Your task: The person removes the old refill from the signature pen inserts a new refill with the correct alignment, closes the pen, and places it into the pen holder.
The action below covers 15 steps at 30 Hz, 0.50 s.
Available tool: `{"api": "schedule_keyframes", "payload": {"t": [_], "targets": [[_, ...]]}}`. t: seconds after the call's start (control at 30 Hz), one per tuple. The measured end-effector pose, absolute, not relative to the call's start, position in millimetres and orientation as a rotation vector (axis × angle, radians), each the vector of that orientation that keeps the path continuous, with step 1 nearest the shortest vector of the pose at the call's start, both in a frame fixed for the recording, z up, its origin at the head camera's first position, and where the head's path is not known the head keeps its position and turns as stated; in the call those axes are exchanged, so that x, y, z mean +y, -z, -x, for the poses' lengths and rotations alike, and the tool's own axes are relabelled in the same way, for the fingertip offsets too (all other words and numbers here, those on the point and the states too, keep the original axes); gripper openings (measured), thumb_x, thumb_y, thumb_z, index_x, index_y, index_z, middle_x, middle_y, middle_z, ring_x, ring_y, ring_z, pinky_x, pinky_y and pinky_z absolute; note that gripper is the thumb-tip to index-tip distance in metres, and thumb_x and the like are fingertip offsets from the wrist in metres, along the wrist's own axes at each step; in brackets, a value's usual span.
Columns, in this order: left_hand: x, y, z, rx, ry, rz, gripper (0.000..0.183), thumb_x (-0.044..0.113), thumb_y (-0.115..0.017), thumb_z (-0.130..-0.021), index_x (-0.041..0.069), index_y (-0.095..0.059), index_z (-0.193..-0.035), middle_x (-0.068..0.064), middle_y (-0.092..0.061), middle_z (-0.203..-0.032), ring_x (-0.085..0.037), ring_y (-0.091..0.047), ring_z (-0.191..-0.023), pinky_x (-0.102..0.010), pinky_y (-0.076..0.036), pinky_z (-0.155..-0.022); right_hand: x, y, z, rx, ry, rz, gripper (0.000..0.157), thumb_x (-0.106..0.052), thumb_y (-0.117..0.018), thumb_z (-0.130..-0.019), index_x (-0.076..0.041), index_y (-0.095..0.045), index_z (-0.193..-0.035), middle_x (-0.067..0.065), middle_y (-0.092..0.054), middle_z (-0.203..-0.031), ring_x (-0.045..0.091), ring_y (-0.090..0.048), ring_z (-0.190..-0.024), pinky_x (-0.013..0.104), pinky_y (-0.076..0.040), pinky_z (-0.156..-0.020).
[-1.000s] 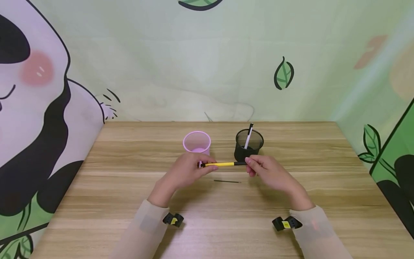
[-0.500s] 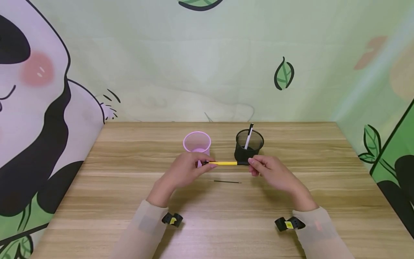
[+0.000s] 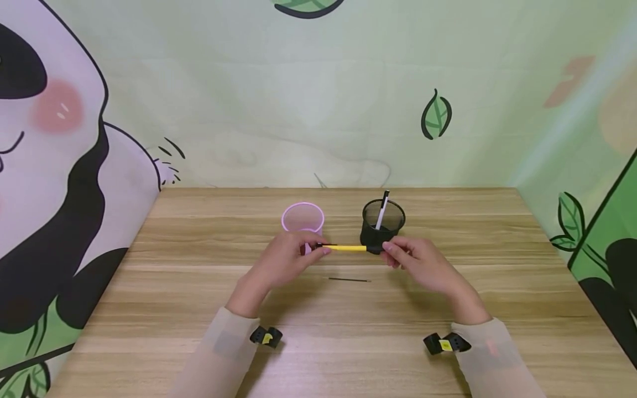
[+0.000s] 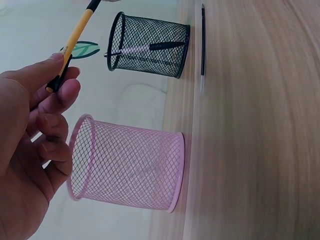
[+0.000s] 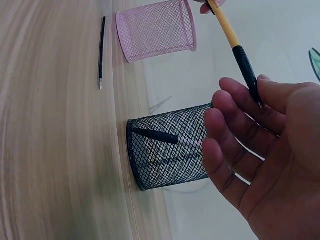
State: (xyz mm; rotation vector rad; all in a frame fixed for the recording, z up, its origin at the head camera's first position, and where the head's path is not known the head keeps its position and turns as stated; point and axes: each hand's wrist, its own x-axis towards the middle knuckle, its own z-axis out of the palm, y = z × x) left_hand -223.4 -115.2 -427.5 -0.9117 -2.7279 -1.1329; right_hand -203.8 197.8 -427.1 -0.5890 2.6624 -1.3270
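Note:
A yellow pen [image 3: 348, 248] with black ends is held level above the table between both hands. My left hand [image 3: 287, 260] pinches its clip end between thumb and fingers; the left wrist view shows the black end [image 4: 59, 80] poking past the thumb. At the black grip and tip [image 5: 246, 70], my right hand [image 3: 420, 265] pinches with thumb and index finger, the other fingers loosely bent. On the table below the pen lies a thin dark pen refill [image 3: 349, 279], touched by neither hand.
Behind the left hand stands a pink mesh pen cup [image 3: 303, 216]. A black mesh pen cup [image 3: 373, 235] behind the right hand holds a white and black pen [image 3: 382, 213]. The wooden table [image 3: 328, 354] ends at a printed backdrop.
The yellow pen has risen slightly and shifted a little right, and it has turned so its black clip shows. The right hand has moved slightly right. The cups and refill stay put.

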Motion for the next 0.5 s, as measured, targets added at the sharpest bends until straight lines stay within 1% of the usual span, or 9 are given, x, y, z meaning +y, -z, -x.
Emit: {"api": "schedule_keyframes", "payload": {"t": [0.1,0.2,0.3,0.43,0.5], "targets": [[-113.4,427.0,223.1,-2.727,1.114,0.879,0.011,0.031,-0.072,-0.099,0.022,-0.079,-0.103,0.012,-0.058,-0.073,-0.009,-0.051,-0.064,-0.024,-0.044,-0.058,197.1,425.7,203.2,2.684,1.341,0.581,0.025,-0.025,-0.054,-0.109,-0.013,-0.072,-0.097,0.004,-0.066,-0.084,0.021,-0.061,-0.078,0.027,-0.052,-0.068],[-110.4,426.3,223.8,-2.711,1.12,0.85,0.014,0.033,-0.07,-0.1,0.022,-0.079,-0.105,0.011,-0.058,-0.072,-0.009,-0.051,-0.064,-0.025,-0.044,-0.057,195.2,424.0,203.2,2.695,1.37,0.565,0.019,-0.023,-0.059,-0.107,-0.011,-0.074,-0.105,0.007,-0.068,-0.085,0.024,-0.062,-0.077,0.026,-0.051,-0.066],[-106.7,424.6,224.6,-2.684,1.148,0.827,0.016,0.032,-0.07,-0.1,0.021,-0.08,-0.106,0.009,-0.058,-0.071,-0.01,-0.052,-0.063,-0.026,-0.045,-0.056,192.6,421.7,203.4,2.703,1.394,0.561,0.019,-0.023,-0.064,-0.105,-0.009,-0.074,-0.112,0.006,-0.068,-0.084,0.026,-0.063,-0.076,0.026,-0.051,-0.064],[-101.1,421.6,225.7,-2.647,1.198,0.806,0.017,0.03,-0.071,-0.1,0.019,-0.08,-0.108,0.008,-0.061,-0.072,-0.011,-0.055,-0.064,-0.025,-0.047,-0.056,190.1,418.4,204.0,2.724,1.412,0.564,0.018,-0.022,-0.066,-0.103,-0.011,-0.075,-0.115,0.002,-0.069,-0.084,0.022,-0.063,-0.075,0.026,-0.051,-0.064],[-98.4,419.9,225.9,-2.628,1.217,0.791,0.017,0.03,-0.071,-0.1,0.018,-0.08,-0.108,0.008,-0.064,-0.075,-0.01,-0.057,-0.067,-0.025,-0.049,-0.058,189.6,416.9,204.8,2.735,1.433,0.564,0.017,-0.021,-0.068,-0.102,-0.013,-0.075,-0.115,0.005,-0.071,-0.086,0.021,-0.064,-0.075,0.026,-0.052,-0.063]]}}
